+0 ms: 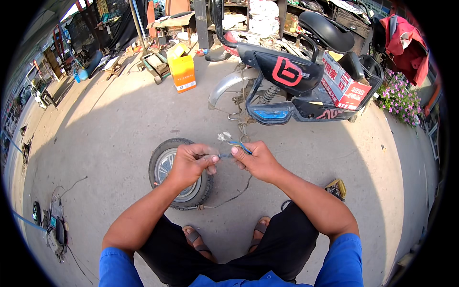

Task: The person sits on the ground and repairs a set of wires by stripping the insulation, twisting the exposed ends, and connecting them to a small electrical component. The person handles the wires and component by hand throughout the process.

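Observation:
Above the floor in front of me, both my hands work on a cable [225,155] with thin coloured wires. My left hand [192,164], slightly blurred, pinches it between thumb and forefinger. Just to the right, my right hand [259,162] is closed round the wires; blue and yellow wires [239,145] stick out above its thumb, and white connectors [224,137] show beyond them. Beneath my left hand lies a wheel [166,160] with a black tyre and silver hub. From its axle a dark cable [234,197] curves up toward my right hand.
Ahead stands an electric scooter [282,71] without its rear wheel, a red-white box [342,86] on its footboard. A yellow-orange box [181,71] is at far left centre. Loose parts [57,225] lie at left, a small yellow bag [336,188] by my right knee.

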Tool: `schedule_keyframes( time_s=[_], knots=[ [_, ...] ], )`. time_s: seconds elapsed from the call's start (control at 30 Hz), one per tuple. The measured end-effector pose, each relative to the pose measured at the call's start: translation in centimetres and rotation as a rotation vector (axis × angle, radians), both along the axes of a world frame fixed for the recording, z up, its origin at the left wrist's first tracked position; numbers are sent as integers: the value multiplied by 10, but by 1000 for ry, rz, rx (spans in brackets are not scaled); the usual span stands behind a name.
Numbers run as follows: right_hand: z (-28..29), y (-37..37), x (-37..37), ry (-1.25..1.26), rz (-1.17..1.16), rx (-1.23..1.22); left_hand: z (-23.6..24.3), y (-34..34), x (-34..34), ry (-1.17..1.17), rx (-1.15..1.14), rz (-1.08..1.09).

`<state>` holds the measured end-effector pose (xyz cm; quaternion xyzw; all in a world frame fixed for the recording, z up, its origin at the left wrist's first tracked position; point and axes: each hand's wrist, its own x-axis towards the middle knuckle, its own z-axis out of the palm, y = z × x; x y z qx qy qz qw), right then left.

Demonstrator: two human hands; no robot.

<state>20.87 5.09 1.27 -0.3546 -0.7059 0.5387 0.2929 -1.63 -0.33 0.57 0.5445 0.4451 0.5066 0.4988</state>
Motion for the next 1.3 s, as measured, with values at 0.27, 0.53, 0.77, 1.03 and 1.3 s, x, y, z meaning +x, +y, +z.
schedule_keyframes(
  time_s=[0.27, 0.53, 0.77, 1.03, 1.3],
  knots=[
    [-6, -6, -9, 280, -121, 30, 2, 0, 3, 21, -14, 27],
    [7, -4, -2, 71, 19, -5, 6, -2, 1, 35, -15, 29],
    [10, -5, -3, 35, 54, -130, 8, -5, 1, 113, 6, 16],
    [16, -9, -6, 151, 21, -256, 10, -4, 4, 119, 18, 21],
    [18, -14, -10, 43, -56, 1, 0, 3, -4, 55, -5, 9]
  ],
)
